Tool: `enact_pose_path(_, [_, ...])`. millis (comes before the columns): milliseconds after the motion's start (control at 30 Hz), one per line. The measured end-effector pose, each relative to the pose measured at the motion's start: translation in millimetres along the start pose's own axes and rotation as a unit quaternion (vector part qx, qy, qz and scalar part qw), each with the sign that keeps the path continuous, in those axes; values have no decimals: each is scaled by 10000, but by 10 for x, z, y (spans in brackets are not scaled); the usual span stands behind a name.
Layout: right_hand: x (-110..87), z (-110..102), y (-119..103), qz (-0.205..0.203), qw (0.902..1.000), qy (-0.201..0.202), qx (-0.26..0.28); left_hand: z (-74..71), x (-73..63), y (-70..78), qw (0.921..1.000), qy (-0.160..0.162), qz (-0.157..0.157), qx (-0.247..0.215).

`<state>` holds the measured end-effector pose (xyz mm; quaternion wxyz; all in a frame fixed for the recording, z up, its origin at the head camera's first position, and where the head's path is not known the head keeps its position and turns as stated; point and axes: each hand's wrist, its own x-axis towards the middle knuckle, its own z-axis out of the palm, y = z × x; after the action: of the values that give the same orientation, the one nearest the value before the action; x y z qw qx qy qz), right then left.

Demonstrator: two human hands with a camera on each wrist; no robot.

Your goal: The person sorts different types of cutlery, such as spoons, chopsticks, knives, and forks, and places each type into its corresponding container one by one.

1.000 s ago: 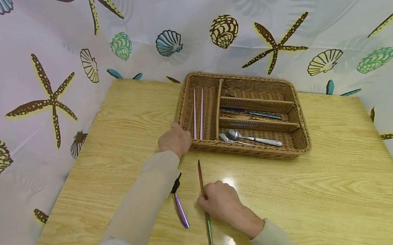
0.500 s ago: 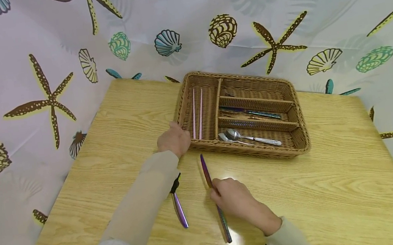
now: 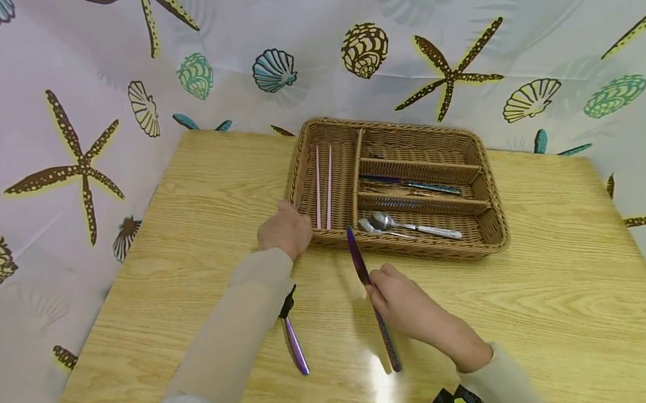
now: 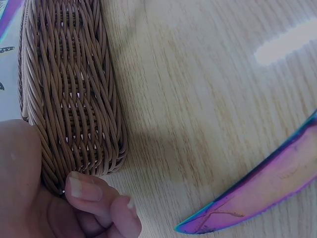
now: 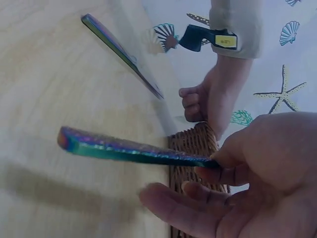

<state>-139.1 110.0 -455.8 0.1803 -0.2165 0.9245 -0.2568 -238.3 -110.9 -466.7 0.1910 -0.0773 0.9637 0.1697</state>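
My right hand (image 3: 406,301) pinches an iridescent table knife (image 3: 386,336) by its middle. The knife is lifted off the table, its blade tip overlapping the front rim of the wicker cutlery tray (image 3: 422,248) in the head view. In the right wrist view its textured handle (image 5: 124,151) points away from the thumb and finger. My left hand (image 3: 285,230) holds the tray's front left corner, with curled fingers (image 4: 89,191) against the wicker. A second iridescent knife (image 3: 296,349) lies on the table beside the left forearm, its blade (image 4: 262,186) showing in the left wrist view.
Two pink chopsticks (image 3: 324,188) lie in the tray's left compartment. Dark iridescent cutlery (image 3: 412,184) is in the middle right compartment. Spoons (image 3: 384,221) lie in the front one. A shell-patterned cloth (image 3: 306,39) hangs behind the wooden table (image 3: 556,282).
My right hand has raised the knife and carried it forward and right, toward the tray, tilting its handle end to the right. The left hand stays at the tray corner.
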Motion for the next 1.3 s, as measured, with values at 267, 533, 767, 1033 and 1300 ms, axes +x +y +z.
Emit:
enact_pose_path(267, [31, -260, 56, 159, 9978, -145, 630, -30, -33, 0, 9996, 75, 119, 257])
enact_pose_path(533, [96, -500, 223, -291, 9965, 770, 131, -33, -43, -2, 9997, 97, 81, 185])
enact_pose_path(767, [186, -693, 374, -71, 9947, 1012, -165, -21, -33, 4, 9998, 73, 55, 148])
enact_pose_path(1033, [261, -854, 515, 124, 9941, 1064, -161, -11, -26, 1, 9998, 81, 44, 161])
enact_pose_path(1300, [397, -1032, 659, 166, 9922, 1190, -331, -8, -28, 10, 9999, 97, 36, 97])
